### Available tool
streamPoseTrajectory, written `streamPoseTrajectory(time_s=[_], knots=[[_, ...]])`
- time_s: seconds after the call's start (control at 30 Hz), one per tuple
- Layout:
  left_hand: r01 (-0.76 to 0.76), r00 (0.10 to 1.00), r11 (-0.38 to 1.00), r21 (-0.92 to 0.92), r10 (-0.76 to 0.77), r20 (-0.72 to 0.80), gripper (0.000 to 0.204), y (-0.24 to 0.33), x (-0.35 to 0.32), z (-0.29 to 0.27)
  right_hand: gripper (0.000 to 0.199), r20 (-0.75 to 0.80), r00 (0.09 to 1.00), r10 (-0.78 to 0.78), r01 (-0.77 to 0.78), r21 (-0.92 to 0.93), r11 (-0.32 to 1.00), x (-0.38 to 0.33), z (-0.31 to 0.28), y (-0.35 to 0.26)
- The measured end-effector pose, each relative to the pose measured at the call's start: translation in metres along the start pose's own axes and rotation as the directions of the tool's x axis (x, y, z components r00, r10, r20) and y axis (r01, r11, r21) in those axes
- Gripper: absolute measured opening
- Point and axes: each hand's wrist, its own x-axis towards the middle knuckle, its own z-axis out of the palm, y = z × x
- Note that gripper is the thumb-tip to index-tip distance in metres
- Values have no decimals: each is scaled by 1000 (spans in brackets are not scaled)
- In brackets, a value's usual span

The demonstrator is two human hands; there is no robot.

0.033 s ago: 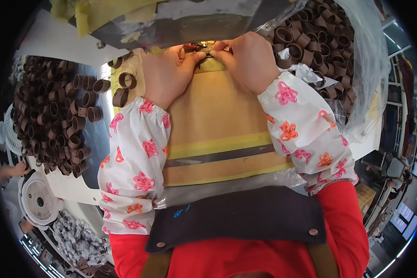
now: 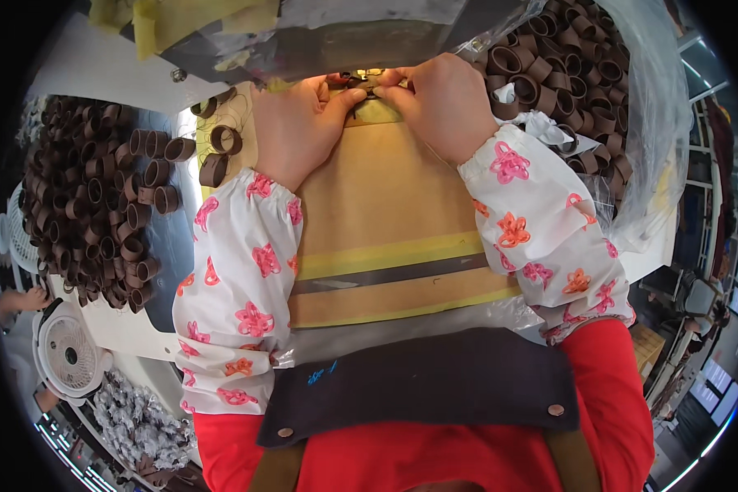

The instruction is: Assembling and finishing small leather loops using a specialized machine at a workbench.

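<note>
Both hands meet at the far middle, under the dark, tape-patched head of what looks like a sewing machine (image 2: 361, 41). My left hand (image 2: 299, 127) is closed, thumb and fingers pinching one side of a small dark brown strip (image 2: 370, 94). From the other side my right hand (image 2: 451, 107) pinches the same strip, its thumb and forefinger close to the left thumb. Just beyond the fingertips a small lit metal part (image 2: 369, 72) shows. Fingers and machine hide most of the strip. Below the wrists spreads a tan board (image 2: 385, 189) with yellow tape bands.
Many brown loops (image 2: 90, 205) are heaped at the left, with a few loose loops (image 2: 225, 139) nearer my left wrist. Another heap of brown loops (image 2: 570, 78) fills a clear plastic bag (image 2: 664, 123) at the right. A white fan (image 2: 67, 348) stands at the lower left.
</note>
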Motion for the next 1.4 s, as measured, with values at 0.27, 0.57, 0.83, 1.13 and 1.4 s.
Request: streamPoseTrajectory(time_s=[0.27,0.57,0.83,1.13,1.4], knots=[[6,1000,998,58,-5,-12,25,-12,0,3,17,-76,992,-98,97,-23,995,2,7,4],[-56,998,997,60,57,-19,24,-14,-1,6,16,-4,1000,-26,26,23,999,-1,1,2],[3,1000,999,49,-3,-6,30,-5,3,3,14,18,1000,-17,16,15,1000,-1,0,0],[-122,952,934,335,206,-228,15,-26,-59,-49,16,7,994,-109,109,13,994,-16,-38,-15],[-46,972,896,441,141,-185,11,-30,-68,-97,20,3,997,83,-77,-347,935,-20,-126,76]])
